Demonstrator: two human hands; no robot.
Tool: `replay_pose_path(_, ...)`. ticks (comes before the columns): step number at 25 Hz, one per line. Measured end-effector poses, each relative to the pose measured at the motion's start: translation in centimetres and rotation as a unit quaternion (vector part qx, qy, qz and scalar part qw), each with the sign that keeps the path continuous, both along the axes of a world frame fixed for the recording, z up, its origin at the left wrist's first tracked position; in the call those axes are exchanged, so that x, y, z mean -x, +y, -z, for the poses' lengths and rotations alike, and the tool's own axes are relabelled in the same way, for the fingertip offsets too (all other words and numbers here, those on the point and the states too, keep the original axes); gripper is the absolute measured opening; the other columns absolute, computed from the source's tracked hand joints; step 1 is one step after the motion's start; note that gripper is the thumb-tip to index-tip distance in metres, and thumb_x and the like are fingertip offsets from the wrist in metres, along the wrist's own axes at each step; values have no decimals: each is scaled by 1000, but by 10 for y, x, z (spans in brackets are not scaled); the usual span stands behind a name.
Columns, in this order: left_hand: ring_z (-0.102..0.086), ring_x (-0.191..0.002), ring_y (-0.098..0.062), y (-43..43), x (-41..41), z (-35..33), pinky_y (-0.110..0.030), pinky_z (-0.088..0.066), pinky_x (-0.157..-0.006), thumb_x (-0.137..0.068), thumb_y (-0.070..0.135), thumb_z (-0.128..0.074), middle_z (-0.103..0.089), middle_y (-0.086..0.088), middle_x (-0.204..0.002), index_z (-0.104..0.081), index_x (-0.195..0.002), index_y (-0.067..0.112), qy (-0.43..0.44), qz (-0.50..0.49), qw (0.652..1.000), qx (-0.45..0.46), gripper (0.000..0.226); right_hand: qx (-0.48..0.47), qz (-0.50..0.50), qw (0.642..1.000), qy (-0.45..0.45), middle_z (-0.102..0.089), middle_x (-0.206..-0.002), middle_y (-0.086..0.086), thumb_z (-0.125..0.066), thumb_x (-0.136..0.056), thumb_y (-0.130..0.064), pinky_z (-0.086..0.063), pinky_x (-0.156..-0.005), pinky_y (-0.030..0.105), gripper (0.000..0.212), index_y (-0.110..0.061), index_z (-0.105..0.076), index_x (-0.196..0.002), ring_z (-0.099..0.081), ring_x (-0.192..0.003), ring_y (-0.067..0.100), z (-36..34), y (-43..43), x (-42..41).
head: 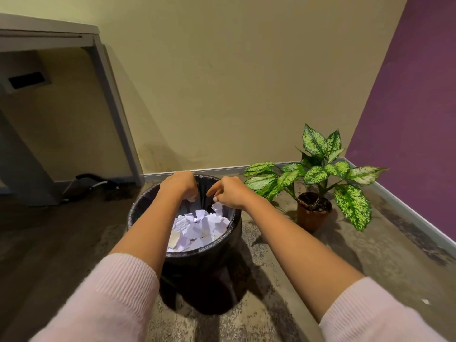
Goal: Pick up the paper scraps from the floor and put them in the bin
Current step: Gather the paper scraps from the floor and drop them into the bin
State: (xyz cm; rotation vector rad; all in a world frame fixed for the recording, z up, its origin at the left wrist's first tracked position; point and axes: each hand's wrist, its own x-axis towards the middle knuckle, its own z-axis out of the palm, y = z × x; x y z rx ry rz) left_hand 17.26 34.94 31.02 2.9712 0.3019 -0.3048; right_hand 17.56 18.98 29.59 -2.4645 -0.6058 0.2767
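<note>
Head view — black bin (pixel 197 272) holding white paper scraps (pixel 199 228), left hand (pixel 179 185) clutching scraps, right hand (pixel 228 191) loosely curled above.

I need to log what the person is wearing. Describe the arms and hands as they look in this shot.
Both arms wear pale pink, soft knit sleeves with ribbed cuffs, pushed up so the forearms are bare: the left sleeve and the right sleeve. The left hand and right hand are bare, with no gloves. No rings, watch or bracelets show from this angle.
</note>
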Motion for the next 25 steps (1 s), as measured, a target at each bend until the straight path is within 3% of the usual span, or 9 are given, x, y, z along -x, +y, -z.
replay_pose_path(5,-64,-94,-32,-49,2,-7,-41,-56,-85,-78,19,-72,-70,-11,-101,-75,-96,16,-94,29,991,88,18,-14,70,996,-52,-73,-99,11,-55,-85,-5,-55,-83,33,31,-20,-77,-100,-67,-88,26,1,-49,0)
replay_pose_path(8,-67,-91,-29,-88,2,-3,-41,-56,-86,-80,21,-75,-73,-10,-94,-74,-82,21,-116,73,980,143,3,1,111,993,-47,-67,-86,6,-59,-86,-9,-50,-71,28,24,-22,-77,-96,-62,-75,22,10,-91,0)
replay_pose_path(12,-71,-82,-24,-147,1,31,-36,-57,-81,-79,19,-77,-74,-8,-81,-75,-81,16,-79,156,969,175,4,45,150,988,-4,-71,-91,9,-62,-88,-15,-53,-77,29,18,-23,-77,-92,-66,-84,24,46,-148,6)
replay_pose_path(16,-69,-94,-25,-195,1,107,-36,-56,-83,-81,17,-73,-75,-9,-94,-77,-90,15,-19,202,969,140,11,58,188,979,61,-71,-94,10,-59,-87,-12,-49,-73,28,18,-23,-74,-84,-67,-90,26,116,-189,18)
replay_pose_path(22,-66,-102,-26,-204,-11,233,-41,-55,-89,-85,19,-62,-69,-6,-111,-73,-99,23,53,154,980,118,18,84,202,965,146,-69,-100,8,-59,-87,-7,-55,-83,33,19,-16,-73,-95,-67,-96,25,222,-219,16)
replay_pose_path(25,-64,-107,-28,-199,-30,269,-40,-54,-91,-87,22,-61,-67,-6,-116,-69,-107,25,64,132,984,99,22,114,197,958,172,-63,-115,8,-63,-87,-12,-55,-86,35,26,-20,-68,-111,-64,-102,25,254,-224,2)
